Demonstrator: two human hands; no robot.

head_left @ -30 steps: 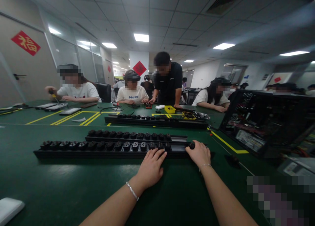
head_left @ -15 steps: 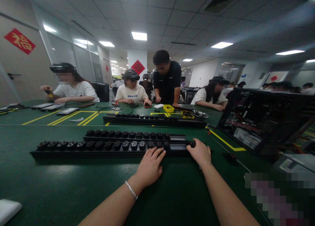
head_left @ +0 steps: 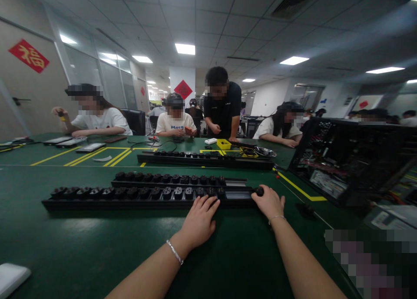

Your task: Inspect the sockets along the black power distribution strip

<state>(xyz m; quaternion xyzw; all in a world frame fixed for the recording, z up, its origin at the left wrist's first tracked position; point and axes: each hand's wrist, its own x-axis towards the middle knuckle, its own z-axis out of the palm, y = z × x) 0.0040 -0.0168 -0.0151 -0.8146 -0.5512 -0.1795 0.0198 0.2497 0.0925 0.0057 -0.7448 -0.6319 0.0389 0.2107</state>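
Note:
A long black power track (head_left: pixel 130 205) lies across the table in front of me, lined with round black socket modules (head_left: pixel 167 193). Over the modules near its right part rests my left hand (head_left: pixel 198 218), fingers stretched out and fingertips on the track's front edge. My right hand (head_left: pixel 269 202) is closed around a single round black socket module (head_left: pixel 259 191) at the track's right end. Between the last seated module and that end, a bare grey stretch of channel (head_left: pixel 239 195) shows. Directly behind is a second loaded track (head_left: pixel 236 182).
Farther back lies a third black track (head_left: pixel 208 160). An opened computer case (head_left: pixel 345 160) stands at the right. A small dark part (head_left: pixel 305 210) lies right of my hand. Across the green table (head_left: pixel 97 247), several people sit or stand near a yellow bin (head_left: pixel 224 144).
My right hand has shifted slightly right with the socket module, to the end of the track. My left hand stays put. The seated person opposite has raised an orange object.

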